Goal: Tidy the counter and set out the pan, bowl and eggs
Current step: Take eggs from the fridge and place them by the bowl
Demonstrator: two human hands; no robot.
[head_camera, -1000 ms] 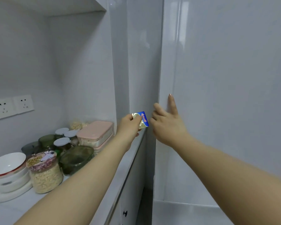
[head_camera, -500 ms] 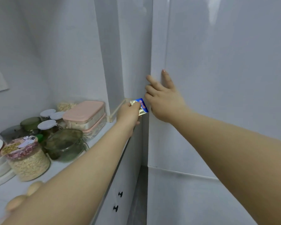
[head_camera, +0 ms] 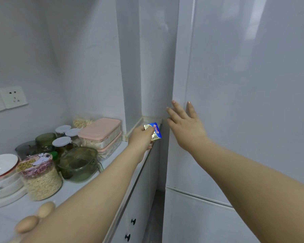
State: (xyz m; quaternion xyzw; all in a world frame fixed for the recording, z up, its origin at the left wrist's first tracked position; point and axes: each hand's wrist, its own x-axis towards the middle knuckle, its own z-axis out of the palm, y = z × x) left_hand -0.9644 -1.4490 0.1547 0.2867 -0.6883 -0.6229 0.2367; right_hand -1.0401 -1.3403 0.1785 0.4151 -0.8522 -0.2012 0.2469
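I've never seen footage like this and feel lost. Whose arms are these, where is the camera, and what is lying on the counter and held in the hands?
There is no machine here. These are a person's two bare arms, filmed by one wide-angle camera worn on their head, looking forward and down. The left hand pinches a small blue and gold packet above the counter's far edge. The right hand is open, its straight fingers at the edge of a tall white door. On the white counter stand stacked white bowls, a jar of cereal, a green glass pot, pink-lidded boxes and small white-lidded jars. Two eggs lie at the near end, beside the left arm.
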